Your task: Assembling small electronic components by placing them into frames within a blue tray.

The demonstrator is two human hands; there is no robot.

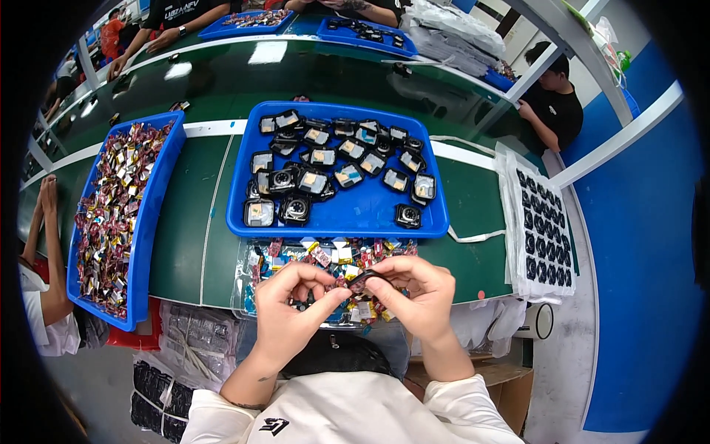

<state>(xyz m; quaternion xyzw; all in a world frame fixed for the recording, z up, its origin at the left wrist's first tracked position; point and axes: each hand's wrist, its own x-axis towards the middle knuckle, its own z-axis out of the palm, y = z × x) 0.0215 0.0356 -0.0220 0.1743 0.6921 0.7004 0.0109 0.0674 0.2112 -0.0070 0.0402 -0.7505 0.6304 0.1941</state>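
Note:
My right hand (pixel 416 297) holds a black smartwatch case (pixel 362 280) tilted on edge between thumb and fingers. Close against its left end, my left hand (pixel 290 305) pinches a small pinkish-red part (pixel 341 283), partly hidden by the fingertips. Both hands are above a clear plastic tray (pixel 242 285) heaped with small yellow, white, blue and reddish parts. Just beyond them lies a blue bin (pixel 336 229) of black watch cases, several with pale rectangular pieces showing inside.
A long blue bin (pixel 140 270) full of small reddish and yellow parts stands at the left. White trays (pixel 510 214) with rows of black pieces are stacked at the right. Beyond runs a green conveyor (pixel 222 81), with co-workers around it and a white metal frame (pixel 621 137) at right.

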